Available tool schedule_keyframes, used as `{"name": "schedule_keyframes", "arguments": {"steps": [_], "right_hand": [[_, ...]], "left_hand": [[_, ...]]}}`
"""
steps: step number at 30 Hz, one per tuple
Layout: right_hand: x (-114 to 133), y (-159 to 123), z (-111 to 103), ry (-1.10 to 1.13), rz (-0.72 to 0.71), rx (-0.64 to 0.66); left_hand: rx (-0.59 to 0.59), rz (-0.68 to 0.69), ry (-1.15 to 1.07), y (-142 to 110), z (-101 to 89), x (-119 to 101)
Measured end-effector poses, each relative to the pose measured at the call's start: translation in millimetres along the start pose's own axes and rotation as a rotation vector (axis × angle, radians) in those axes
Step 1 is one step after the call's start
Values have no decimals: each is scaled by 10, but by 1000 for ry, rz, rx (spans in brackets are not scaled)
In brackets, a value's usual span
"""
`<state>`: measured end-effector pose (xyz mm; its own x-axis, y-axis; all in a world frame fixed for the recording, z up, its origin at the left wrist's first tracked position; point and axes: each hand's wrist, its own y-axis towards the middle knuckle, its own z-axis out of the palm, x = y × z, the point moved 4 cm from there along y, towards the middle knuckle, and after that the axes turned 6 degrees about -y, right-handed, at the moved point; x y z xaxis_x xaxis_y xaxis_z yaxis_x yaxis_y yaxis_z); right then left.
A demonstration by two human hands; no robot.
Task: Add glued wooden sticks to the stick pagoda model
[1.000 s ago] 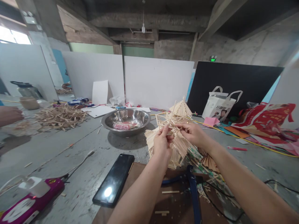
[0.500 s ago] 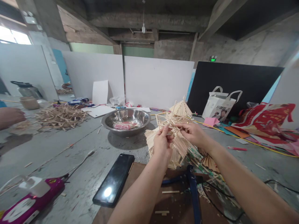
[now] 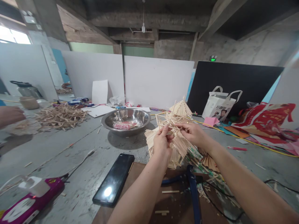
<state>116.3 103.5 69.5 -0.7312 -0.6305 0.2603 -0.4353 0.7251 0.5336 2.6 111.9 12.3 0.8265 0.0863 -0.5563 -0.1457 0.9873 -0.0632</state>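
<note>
Stickwork model sat at the twelve o'clock edge of a brown board, slatted panels below and thin crossed sticks on top. With the model as the dial's centre, the left hand was at eight o'clock, thumb and fingers pinched on its upper sticks. The right hand, at three o'clock, gripped the same part between its fingertips, though exactly which sticks each held seemed too small to make out. A pointed stick roof stood near one o'clock, and a steel bowl at ten. A phone lay at eight, farther out than the hand, and a blue-handled tool at five, on the board.
</note>
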Motion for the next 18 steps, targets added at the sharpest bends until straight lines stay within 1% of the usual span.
{"name": "schedule_keyframes", "arguments": {"steps": [15,18], "right_hand": [[-18,-10,2,-6,16,0],[-27,-8,-2,14,14,-6]], "left_hand": [[-2,-7,3,-28,21,-5],[18,-9,0,-33,24,2]]}}
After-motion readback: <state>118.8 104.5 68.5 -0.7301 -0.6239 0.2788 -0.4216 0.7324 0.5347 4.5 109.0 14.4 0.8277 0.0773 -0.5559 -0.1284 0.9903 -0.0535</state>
